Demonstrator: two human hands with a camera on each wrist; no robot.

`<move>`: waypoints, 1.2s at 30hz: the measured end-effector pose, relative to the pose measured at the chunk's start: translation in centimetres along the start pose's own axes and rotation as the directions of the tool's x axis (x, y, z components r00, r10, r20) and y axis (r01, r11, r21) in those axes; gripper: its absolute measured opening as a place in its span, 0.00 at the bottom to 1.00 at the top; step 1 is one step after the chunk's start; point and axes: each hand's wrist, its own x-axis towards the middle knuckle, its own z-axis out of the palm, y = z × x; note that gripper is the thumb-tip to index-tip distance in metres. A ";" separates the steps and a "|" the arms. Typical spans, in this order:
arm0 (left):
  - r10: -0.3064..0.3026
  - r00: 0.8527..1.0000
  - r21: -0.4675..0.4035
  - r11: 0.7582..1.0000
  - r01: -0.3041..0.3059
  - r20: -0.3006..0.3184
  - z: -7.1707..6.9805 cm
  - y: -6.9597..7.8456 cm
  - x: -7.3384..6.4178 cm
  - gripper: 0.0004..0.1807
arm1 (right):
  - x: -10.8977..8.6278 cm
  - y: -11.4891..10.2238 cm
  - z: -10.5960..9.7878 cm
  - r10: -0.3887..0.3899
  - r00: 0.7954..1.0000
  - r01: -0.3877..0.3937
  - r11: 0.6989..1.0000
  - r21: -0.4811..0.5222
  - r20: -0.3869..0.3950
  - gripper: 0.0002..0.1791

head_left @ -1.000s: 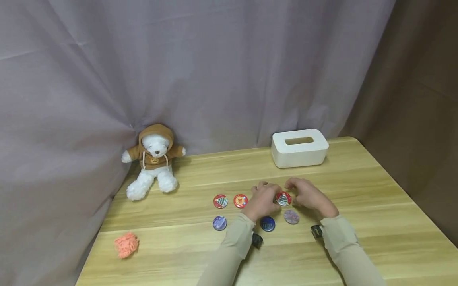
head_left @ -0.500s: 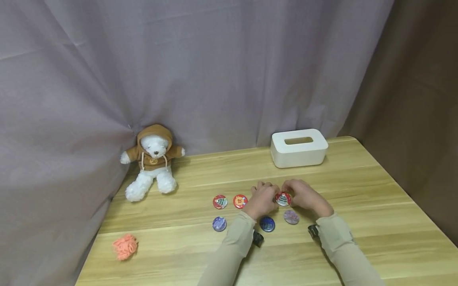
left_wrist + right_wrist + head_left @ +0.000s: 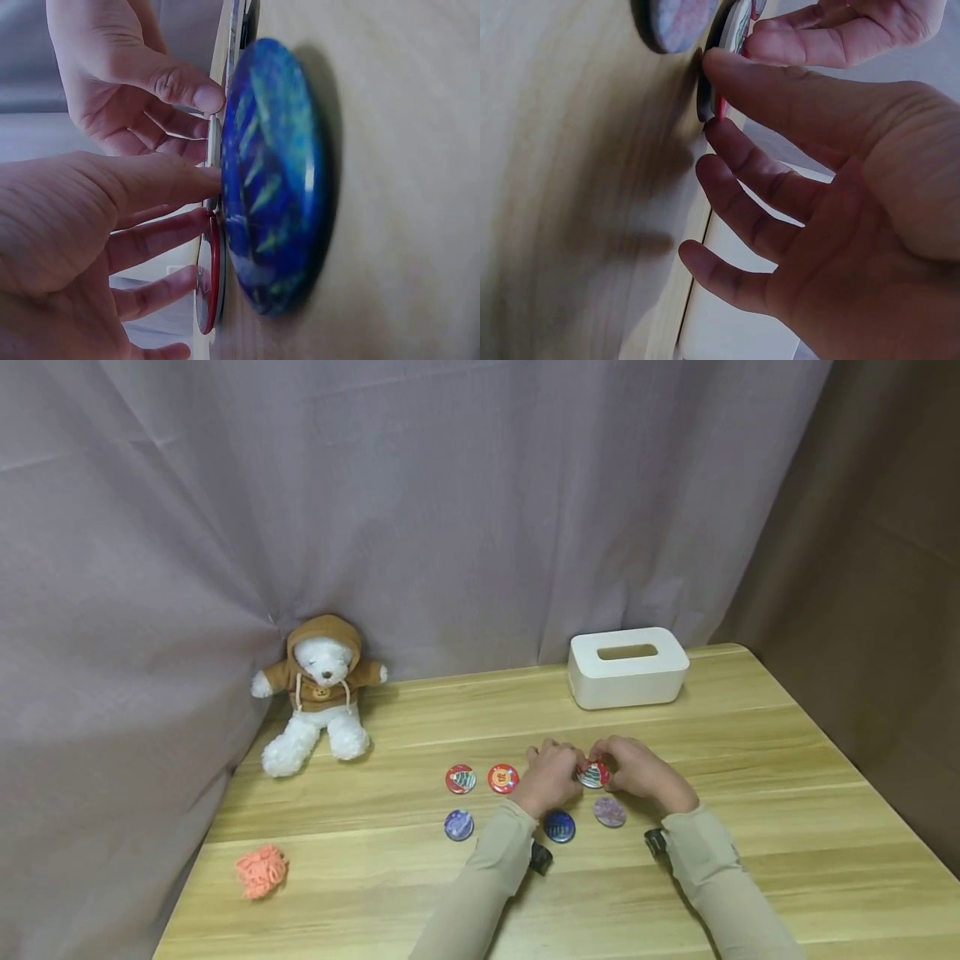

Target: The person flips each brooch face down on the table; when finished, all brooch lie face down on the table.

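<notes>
A round red button badge with a Christmas tree [image 3: 593, 776] lies between my two hands. My left hand [image 3: 551, 779] pinches its left edge with thumb and forefinger, the other fingers spread out behind. On the opposite edge, my right hand [image 3: 645, 777] holds the badge between thumb and forefinger; its remaining fingers are loosely bent in the right wrist view. A dark blue badge [image 3: 277, 176] is close to my left thumb in the left wrist view. Nearer me than the tree badge lies a lilac badge [image 3: 610, 812]. Another red-rimmed badge [image 3: 210, 281] shows behind my left fingers.
Left of my hands lie a second tree badge [image 3: 461, 779], a red and orange badge [image 3: 503, 778] and a purple badge [image 3: 459, 825]. A white tissue box [image 3: 628, 681] stands behind. Farther left are a hooded teddy bear [image 3: 322, 693] and coral yarn [image 3: 261, 871].
My right hand has moved left and its fingers have come onto the tree badge's right edge. The left hand stays almost in place. The other badges lie as before.
</notes>
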 end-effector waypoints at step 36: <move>0.007 0.995 -0.020 1.000 -0.009 -0.102 -0.6 -0.7 -0.4 0.06 | -0.5 0.1 -1.4 0.013 0.997 -0.025 0.986 0.166 0.071 0.03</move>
